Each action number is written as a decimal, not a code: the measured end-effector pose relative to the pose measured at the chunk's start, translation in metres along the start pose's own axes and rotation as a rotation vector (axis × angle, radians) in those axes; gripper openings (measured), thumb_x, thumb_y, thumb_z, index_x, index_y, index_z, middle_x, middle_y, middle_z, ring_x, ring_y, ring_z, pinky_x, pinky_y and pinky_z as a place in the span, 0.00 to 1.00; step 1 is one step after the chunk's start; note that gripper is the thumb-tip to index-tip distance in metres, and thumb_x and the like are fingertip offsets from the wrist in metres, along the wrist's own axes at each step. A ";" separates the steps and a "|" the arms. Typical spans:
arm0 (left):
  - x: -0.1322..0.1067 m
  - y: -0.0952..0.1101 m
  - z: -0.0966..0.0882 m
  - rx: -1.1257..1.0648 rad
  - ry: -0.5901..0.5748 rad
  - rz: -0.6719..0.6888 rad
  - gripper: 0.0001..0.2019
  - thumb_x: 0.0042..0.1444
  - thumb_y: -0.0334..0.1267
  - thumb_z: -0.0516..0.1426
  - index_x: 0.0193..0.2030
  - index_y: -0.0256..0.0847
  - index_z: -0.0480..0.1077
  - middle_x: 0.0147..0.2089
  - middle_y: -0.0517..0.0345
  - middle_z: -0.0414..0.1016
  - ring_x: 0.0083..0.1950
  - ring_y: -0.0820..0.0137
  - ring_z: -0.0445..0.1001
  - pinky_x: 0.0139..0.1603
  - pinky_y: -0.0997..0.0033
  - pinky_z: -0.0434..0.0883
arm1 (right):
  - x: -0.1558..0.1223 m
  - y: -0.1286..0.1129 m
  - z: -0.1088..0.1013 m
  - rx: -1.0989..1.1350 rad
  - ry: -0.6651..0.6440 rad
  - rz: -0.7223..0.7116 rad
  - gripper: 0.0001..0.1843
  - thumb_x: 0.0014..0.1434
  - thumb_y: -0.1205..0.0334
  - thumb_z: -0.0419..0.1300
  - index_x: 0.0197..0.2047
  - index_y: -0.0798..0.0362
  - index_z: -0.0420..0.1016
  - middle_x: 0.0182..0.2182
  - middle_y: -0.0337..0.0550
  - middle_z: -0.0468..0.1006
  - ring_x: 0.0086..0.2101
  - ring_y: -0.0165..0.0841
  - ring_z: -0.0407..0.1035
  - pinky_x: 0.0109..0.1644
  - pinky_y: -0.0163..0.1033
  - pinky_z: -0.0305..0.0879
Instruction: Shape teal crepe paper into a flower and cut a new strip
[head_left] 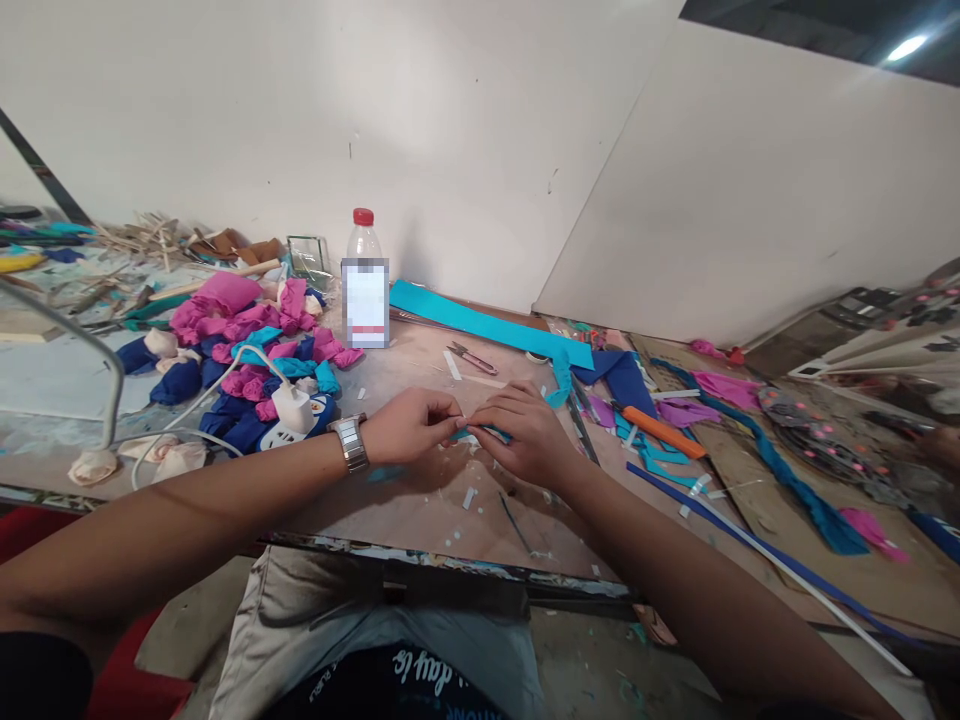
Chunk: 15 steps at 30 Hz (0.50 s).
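Close together over the middle of the table, both hands are closed on a small teal strip (501,434), possibly fabric. My left hand (412,425), with a metal watch (351,443) at its wrist, pinches one end between thumb and forefinger. The thumb and fingers of my right hand (529,432) press on the other part, and much of the strip is hidden under them. Just beyond the hands lie pink-handled thread snips (471,358) and a white paper strip (452,366). A ruffled turquoise piece (559,380) is beside my right hand.
Pink, blue and turquoise fabric bundles (244,325) are heaped at left, near a white charger plug (292,408) and its cable. Behind stand a red-capped bottle (364,285) and a long turquoise strip (487,325). To the right lie an orange-handled tool (664,430) and cardboard (757,480).
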<state>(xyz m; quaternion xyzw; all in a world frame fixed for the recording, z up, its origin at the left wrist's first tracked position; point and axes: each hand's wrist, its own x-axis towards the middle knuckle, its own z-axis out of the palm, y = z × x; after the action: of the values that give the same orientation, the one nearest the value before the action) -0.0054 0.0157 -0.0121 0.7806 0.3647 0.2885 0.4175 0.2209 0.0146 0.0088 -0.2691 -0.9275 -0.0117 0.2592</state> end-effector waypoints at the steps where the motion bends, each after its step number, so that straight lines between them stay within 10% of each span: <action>1: -0.001 0.001 0.000 0.027 0.005 0.014 0.17 0.67 0.46 0.55 0.33 0.37 0.74 0.28 0.61 0.73 0.29 0.74 0.66 0.32 0.72 0.61 | 0.000 0.000 0.000 -0.003 0.007 0.006 0.07 0.69 0.63 0.59 0.40 0.49 0.79 0.35 0.41 0.86 0.38 0.37 0.76 0.53 0.50 0.58; 15: -0.004 0.004 0.000 0.457 0.096 0.203 0.16 0.71 0.45 0.52 0.40 0.41 0.77 0.34 0.57 0.80 0.34 0.69 0.73 0.36 0.70 0.60 | -0.002 -0.003 0.001 0.041 0.011 0.111 0.05 0.68 0.61 0.60 0.39 0.50 0.75 0.36 0.42 0.84 0.43 0.40 0.74 0.56 0.51 0.53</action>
<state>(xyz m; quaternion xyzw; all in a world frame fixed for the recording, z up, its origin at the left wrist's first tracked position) -0.0067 0.0106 -0.0088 0.8729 0.3595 0.2758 0.1812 0.2200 0.0118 0.0071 -0.3149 -0.9097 0.0201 0.2699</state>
